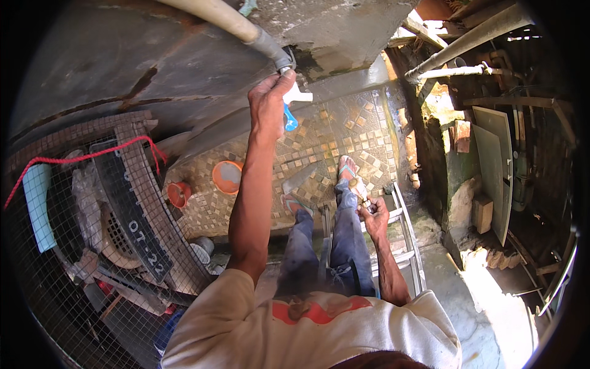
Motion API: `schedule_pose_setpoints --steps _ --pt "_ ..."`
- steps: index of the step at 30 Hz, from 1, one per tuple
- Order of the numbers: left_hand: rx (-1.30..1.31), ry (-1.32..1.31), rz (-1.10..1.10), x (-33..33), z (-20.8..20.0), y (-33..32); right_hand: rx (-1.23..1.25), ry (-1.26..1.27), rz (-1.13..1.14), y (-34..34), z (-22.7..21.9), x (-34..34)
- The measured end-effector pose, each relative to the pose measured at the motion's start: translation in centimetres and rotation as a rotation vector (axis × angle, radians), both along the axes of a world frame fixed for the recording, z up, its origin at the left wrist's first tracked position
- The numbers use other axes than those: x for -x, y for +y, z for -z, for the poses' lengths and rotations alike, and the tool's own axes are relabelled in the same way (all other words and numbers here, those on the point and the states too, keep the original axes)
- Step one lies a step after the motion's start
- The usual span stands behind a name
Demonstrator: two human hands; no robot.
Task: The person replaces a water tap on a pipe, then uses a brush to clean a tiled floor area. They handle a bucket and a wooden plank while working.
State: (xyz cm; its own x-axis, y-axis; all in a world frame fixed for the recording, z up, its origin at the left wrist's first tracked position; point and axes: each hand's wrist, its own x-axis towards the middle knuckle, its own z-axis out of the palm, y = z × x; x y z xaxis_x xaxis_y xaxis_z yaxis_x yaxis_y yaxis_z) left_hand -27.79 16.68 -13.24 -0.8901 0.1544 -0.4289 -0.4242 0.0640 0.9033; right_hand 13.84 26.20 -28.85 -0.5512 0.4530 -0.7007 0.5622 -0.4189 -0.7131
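A white plastic tap (297,95) with a blue lever (291,119) sits at the lower end of a grey pipe (265,43) along the wall. My left hand (268,106) is closed around the tap, thumb near the pipe joint; the palm hides part of the tap's body. Lower down, in front of my legs, my right hand (373,219) grips a brass-coloured tap (355,186), whose near end is covered by my fingers.
An aluminium ladder (410,255) stands by my right leg. On the tiled floor (319,138) are an orange bucket (227,190) with grey contents and a smaller orange bucket (179,194). Left is a wire-mesh cage (138,203) with a red rope (92,154); right, boards (491,166) and pipes.
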Motion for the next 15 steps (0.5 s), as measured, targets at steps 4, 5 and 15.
schedule_pose_setpoints --steps 4,5,15 --pt "-0.056 -0.092 -0.095 0.7 0.3 0.4 0.039 -0.029 0.033 0.2 1.8 0.0" --pt "-0.070 -0.097 -0.070 0.8 0.4 0.2 -0.012 -0.039 0.001 0.2 2.4 0.1" --pt "-0.075 -0.061 0.013 1.5 1.2 -0.9 -0.337 -0.384 -0.392 2.6 17.4 2.3"
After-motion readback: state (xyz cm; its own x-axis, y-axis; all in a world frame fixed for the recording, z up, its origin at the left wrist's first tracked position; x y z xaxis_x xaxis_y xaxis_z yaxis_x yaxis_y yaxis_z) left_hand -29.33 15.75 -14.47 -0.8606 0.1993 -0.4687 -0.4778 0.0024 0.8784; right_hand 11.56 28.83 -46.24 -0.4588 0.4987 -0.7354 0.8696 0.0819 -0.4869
